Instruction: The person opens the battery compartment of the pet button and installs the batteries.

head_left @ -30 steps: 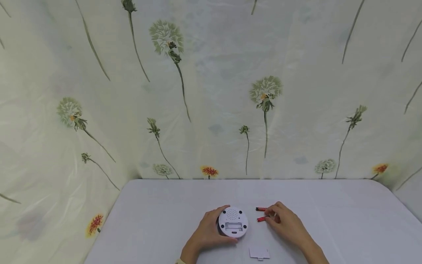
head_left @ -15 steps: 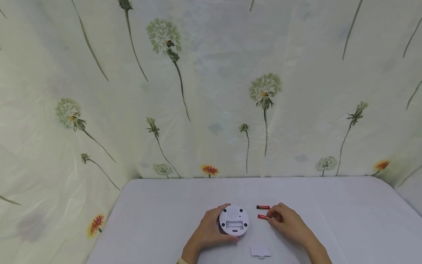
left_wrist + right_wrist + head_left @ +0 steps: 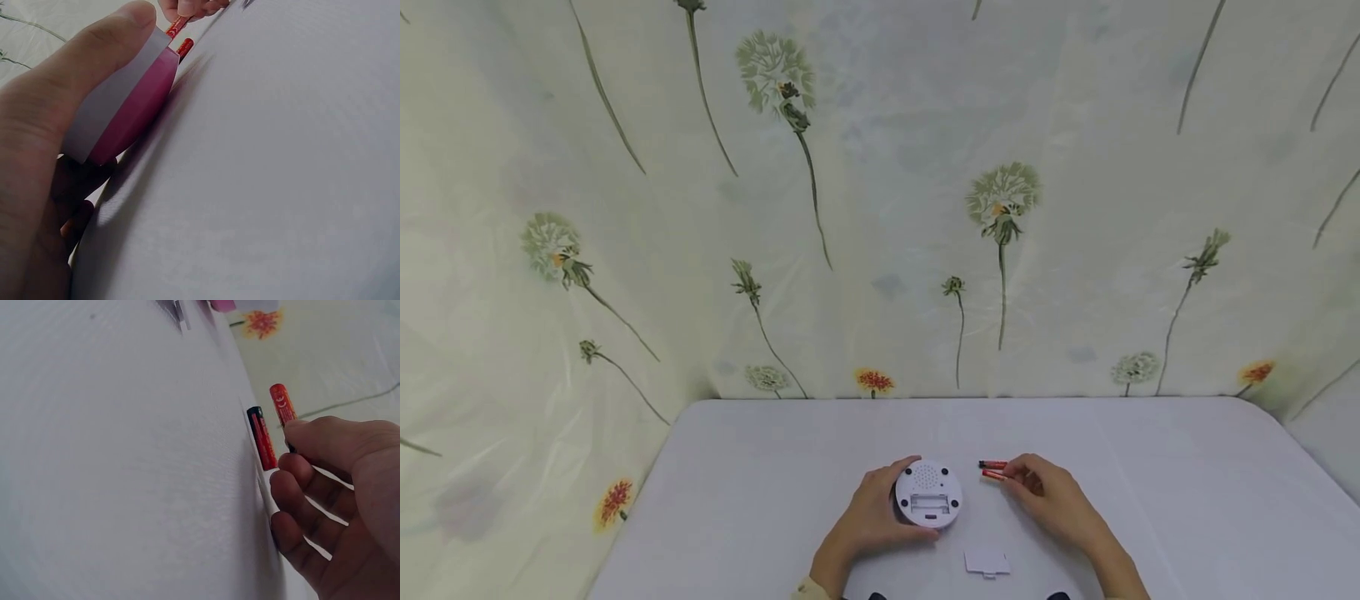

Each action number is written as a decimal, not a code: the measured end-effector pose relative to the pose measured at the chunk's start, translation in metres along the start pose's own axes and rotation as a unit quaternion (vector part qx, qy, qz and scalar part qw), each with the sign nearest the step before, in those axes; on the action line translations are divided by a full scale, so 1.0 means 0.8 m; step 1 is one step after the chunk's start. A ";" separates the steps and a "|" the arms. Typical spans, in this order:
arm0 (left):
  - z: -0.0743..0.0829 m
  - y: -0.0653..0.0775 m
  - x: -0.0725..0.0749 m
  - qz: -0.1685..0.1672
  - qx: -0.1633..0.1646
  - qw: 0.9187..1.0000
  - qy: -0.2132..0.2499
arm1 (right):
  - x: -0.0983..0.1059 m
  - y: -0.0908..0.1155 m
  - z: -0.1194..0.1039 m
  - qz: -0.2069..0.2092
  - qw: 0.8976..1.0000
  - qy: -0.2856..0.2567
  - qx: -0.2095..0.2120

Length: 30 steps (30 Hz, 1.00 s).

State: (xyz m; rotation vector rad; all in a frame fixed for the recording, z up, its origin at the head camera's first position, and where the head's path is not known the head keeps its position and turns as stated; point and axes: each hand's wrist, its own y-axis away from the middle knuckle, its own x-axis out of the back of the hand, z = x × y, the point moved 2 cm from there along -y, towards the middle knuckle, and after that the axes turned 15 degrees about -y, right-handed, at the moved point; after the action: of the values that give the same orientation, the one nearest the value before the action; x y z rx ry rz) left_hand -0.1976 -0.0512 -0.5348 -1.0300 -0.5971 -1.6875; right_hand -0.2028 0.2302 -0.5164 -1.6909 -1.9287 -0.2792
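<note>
My left hand [image 3: 871, 510] grips a round white device [image 3: 946, 490] by its side, thumb on the near edge. Its underside faces up, showing several dark feet, a patch of small holes and an uncovered battery compartment with no battery in it. A pink band [image 3: 140, 109] runs round its body in the left wrist view. To the right, my right hand [image 3: 1051, 500] pinches a red battery [image 3: 282, 402] between thumb and finger, held above the table. A second red battery with a dark end [image 3: 262, 440] lies on the table just beyond it.
A small white battery cover [image 3: 987, 562] with a tab lies on the white table [image 3: 775, 467] in front of the device. Behind the table hangs a pale curtain [image 3: 887, 208] printed with dandelions. Two dark rounded shapes poke in at the bottom of the head view.
My right hand has lifted the nearer battery off the table, and it now overlaps the farther battery's line of sight more closely. The left hand keeps its grip on the device.
</note>
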 end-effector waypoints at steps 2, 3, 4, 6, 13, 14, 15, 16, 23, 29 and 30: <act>0.000 -0.001 0.000 0.002 -0.002 1.000 -0.001 | 0.000 -0.001 -0.001 0.009 1.000 0.000 0.010; 0.000 -0.001 0.000 0.002 -0.002 1.000 -0.001 | 0.001 -0.001 -0.002 0.012 1.000 0.000 0.015; 0.000 -0.001 0.000 0.002 -0.002 1.000 -0.002 | 0.001 -0.001 -0.003 0.017 1.000 -0.001 0.020; 0.000 -0.001 0.000 0.001 -0.003 1.000 -0.002 | 0.002 -0.002 -0.005 0.025 0.999 -0.005 0.029; 0.000 -0.001 0.000 -0.003 -0.001 1.000 -0.001 | 0.008 -0.002 -0.010 0.038 0.997 -0.023 0.056; 0.000 0.000 0.000 -0.004 -0.001 1.000 0.000 | 0.008 -0.002 -0.011 0.037 0.997 -0.024 0.060; 0.001 0.000 0.000 -0.005 -0.002 1.000 0.001 | 0.009 -0.001 -0.012 0.037 0.997 -0.025 0.065; 0.001 0.000 0.000 -0.005 -0.003 1.000 0.002 | 0.009 -0.001 -0.014 0.036 0.997 -0.026 0.071; -0.001 0.000 -0.001 0.003 -0.012 1.000 -0.004 | 0.009 0.000 -0.023 0.040 0.993 -0.032 0.105; -0.002 0.000 -0.002 0.007 -0.019 1.000 -0.008 | 0.009 0.001 -0.027 0.042 0.991 -0.033 0.123; -0.002 0.000 -0.001 0.006 -0.018 1.000 -0.009 | 0.009 0.000 -0.027 0.042 0.990 -0.032 0.128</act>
State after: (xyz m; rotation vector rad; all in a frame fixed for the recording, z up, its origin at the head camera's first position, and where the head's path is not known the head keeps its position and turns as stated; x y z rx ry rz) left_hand -0.1981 -0.0517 -0.5364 -1.0727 -0.5720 -1.6851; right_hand -0.1973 0.2253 -0.4949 -1.6205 -1.8445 0.0531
